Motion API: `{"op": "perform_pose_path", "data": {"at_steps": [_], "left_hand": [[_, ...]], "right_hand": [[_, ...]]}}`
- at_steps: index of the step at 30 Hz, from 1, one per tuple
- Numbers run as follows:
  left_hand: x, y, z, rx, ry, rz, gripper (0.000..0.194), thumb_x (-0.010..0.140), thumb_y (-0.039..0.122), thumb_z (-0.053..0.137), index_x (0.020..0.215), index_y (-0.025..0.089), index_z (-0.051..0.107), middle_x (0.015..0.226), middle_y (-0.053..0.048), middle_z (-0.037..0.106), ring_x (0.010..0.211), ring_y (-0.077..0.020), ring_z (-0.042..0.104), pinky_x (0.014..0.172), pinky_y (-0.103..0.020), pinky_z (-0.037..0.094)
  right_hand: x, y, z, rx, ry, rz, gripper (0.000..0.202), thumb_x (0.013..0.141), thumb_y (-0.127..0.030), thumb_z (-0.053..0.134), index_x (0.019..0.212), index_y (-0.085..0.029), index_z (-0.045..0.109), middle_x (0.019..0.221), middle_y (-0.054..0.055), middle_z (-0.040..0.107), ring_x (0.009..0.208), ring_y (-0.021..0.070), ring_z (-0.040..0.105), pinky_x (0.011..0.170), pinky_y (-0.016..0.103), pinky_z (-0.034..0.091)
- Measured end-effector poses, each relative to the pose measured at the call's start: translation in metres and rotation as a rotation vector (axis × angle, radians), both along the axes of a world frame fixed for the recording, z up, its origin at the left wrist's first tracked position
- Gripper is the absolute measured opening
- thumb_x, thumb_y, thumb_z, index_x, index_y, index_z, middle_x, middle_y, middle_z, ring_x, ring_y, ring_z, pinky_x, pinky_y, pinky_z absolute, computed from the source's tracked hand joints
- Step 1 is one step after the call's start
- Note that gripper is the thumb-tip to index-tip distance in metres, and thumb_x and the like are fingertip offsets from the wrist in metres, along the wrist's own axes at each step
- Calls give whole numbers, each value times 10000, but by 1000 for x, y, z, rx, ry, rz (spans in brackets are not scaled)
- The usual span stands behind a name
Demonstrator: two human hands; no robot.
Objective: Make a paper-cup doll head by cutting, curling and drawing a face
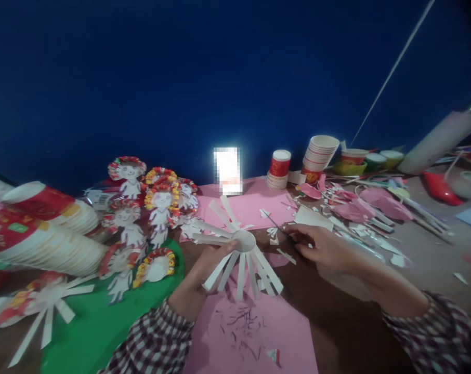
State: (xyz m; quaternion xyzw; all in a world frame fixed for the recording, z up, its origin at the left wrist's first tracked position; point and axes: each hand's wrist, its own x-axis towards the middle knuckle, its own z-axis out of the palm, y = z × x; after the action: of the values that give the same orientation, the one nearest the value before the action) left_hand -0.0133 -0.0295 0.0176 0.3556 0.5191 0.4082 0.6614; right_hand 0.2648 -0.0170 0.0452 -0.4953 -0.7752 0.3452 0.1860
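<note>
My left hand (216,261) is closed on a white paper cup (244,242) whose wall is cut into long strips. The strips fan out around its round base like rays. Over to the right, my right hand (312,243) is closed around scissors (273,220); their slim blades point up and left, and the fingers mostly hide the handles. A gap separates the blades from the cut cup. Pink paper (254,332) with dark scribbles lies below the cup.
Paper-cup figures with red and yellow curled rims (161,202) stand at left, near stacked cups (52,234) and a green sheet (114,317). A bright phone-like screen (228,169) stands at the back. Cup stacks (319,156), pink cutouts (354,208) and paper scraps lie at right.
</note>
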Motion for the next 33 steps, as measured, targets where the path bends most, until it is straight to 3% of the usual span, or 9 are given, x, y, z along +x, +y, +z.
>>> {"op": "perform_pose_path", "data": {"at_steps": [4,10,14,19,25,29,33], "left_hand": [[0,3,1,25,-72,81,412,640,408,802,894,105,689,790,-75,708,722,-195,650,689,-304,499],[-4,7,-2,35,-84,89,402,637,392,808,891,102,695,815,-74,719,764,-197,656,756,-315,498],[-3,8,-4,39,-76,82,415,621,395,818,895,104,706,860,-86,726,808,-213,659,779,-325,494],[-3,7,-6,26,-8,78,425,614,440,808,854,101,716,740,-74,708,728,-206,653,686,-303,496],[-8,8,-8,1,48,19,474,618,468,799,901,94,730,781,-96,720,744,-228,658,689,-317,493],[-11,8,-7,2,126,44,486,609,485,798,888,93,737,792,-95,726,735,-223,658,669,-304,483],[-10,8,-5,-48,221,59,440,594,512,795,750,104,741,605,-56,683,583,-191,612,561,-283,443]], "right_hand": [[0,5,-2,-267,318,55,440,796,-161,504,1233,-152,553,1088,95,695,978,205,659,821,323,512],[-5,1,5,-363,304,68,454,846,-280,529,1281,-148,528,903,83,699,749,170,651,598,265,502],[-5,1,0,-70,78,-33,405,774,-253,596,1171,-180,631,1007,90,699,878,215,654,736,304,511],[-7,-2,2,34,19,-84,341,789,-248,575,1121,-203,642,1000,67,703,872,212,658,736,294,507],[-9,-9,13,-316,277,76,369,783,-282,631,1135,-172,612,934,64,699,804,182,658,681,271,511],[-6,-9,13,-407,269,109,348,748,-314,669,1071,-184,662,895,51,711,801,200,662,687,292,510],[-6,-7,15,-404,218,70,297,768,-321,645,1023,-179,696,802,39,719,720,182,652,616,259,483]]}}
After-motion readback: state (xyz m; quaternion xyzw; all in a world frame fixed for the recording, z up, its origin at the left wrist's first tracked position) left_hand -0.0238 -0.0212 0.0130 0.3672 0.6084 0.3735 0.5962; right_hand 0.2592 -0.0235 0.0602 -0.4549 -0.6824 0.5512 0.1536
